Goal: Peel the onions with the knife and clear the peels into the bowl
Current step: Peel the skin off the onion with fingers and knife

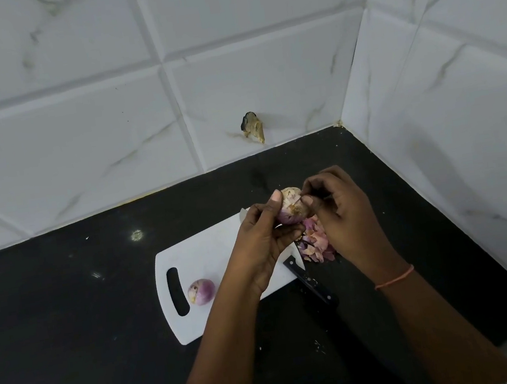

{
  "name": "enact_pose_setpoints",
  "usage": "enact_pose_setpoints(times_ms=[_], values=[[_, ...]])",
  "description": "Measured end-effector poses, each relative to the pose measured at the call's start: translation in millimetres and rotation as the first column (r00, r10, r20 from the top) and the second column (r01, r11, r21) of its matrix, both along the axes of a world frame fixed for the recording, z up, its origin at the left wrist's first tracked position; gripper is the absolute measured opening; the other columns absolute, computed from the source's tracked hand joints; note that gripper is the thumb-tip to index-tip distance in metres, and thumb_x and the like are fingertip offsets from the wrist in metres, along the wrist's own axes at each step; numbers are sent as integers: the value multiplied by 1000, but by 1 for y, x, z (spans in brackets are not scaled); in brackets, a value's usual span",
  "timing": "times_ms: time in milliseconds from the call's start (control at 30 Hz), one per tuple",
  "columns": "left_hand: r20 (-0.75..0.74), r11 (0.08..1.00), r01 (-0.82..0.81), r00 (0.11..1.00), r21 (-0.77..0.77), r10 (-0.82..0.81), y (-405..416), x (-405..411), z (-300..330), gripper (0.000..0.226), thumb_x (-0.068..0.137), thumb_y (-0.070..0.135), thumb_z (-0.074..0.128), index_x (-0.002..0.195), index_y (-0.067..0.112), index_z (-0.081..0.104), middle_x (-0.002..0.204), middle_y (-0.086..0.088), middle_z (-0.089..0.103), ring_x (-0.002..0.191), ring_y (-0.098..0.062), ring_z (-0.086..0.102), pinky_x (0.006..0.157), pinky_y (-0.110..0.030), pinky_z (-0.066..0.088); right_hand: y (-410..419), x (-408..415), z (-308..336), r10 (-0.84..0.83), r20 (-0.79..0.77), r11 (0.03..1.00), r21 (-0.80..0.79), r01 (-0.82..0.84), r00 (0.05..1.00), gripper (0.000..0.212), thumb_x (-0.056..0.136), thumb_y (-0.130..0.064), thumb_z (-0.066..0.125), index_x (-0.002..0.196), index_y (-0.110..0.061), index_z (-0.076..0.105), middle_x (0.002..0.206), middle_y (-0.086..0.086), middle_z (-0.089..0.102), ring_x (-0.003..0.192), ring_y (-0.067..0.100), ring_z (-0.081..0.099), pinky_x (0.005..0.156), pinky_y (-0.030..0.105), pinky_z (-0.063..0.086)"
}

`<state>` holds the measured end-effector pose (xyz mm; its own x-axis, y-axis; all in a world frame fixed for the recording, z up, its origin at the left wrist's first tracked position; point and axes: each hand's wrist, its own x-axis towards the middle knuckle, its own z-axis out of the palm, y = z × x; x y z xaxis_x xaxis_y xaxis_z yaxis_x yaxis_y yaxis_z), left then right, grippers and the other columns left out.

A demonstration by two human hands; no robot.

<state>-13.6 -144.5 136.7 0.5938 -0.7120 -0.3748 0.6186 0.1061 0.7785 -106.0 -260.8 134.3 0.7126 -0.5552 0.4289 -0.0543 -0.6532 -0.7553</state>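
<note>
Left hand (261,239) grips round purple-skinned onion (291,207) at frame centre; right hand (342,212) pinches its skin fm right (black-handled knife (308,278) idle below).

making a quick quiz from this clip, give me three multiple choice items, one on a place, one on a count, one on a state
1. Where does the knife lie?
A. in the right hand
B. at the cutting board's right edge, handle on the counter
C. against the wall

2. How many onions show?
A. one
B. two
C. four

3. What is the left hand doing?
A. holding an onion
B. resting flat
C. gripping the knife

Answers: 1 B, no hand touches it. 2 B, the held onion and the onion on the board. 3 A, fingers curl round it while the right hand picks at its skin.
</note>
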Motion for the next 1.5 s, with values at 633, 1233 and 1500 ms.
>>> enact_pose_setpoints(times_ms=[633, 1233, 1500], values=[[-301, 992, -72, 953, -105, 37, 3, 2, 6, 38, 103, 29, 44, 125, 0, 54, 109, -27, 70, 79, -30, 73, 65, -27, 61, 5, -10, -2, -252, -50, 923, 288, 255, 967, 19, 92, -16, 65, 111, -20, 67, 107, -8, 67, 96, 3, 65, 87, 29, 57], [-351, 990, 0, 935, -144, -51, 2, -4, 16, 37, 101, 26, 50, 120, -4, 58, 109, -29, 68, 85, -33, 74, 80, -37, 61, 11, 1, 2, -142, 163, 955, 281, 92, 976, 7, 87, -9, 71, 92, -14, 71, 86, -8, 71, 84, 4, 69, 74, 17, 55], [-299, 993, -61, 954, -100, 29, 2, -3, 17, 48, 104, 41, 42, 126, 1, 58, 110, -26, 71, 94, -29, 73, 77, -34, 62, 14, -4, 4, 51, 113, 930, 357, -88, 992, 27, 86, -13, 73, 112, -12, 69, 107, -1, 71, 101, 11, 68, 85, 24, 56]])
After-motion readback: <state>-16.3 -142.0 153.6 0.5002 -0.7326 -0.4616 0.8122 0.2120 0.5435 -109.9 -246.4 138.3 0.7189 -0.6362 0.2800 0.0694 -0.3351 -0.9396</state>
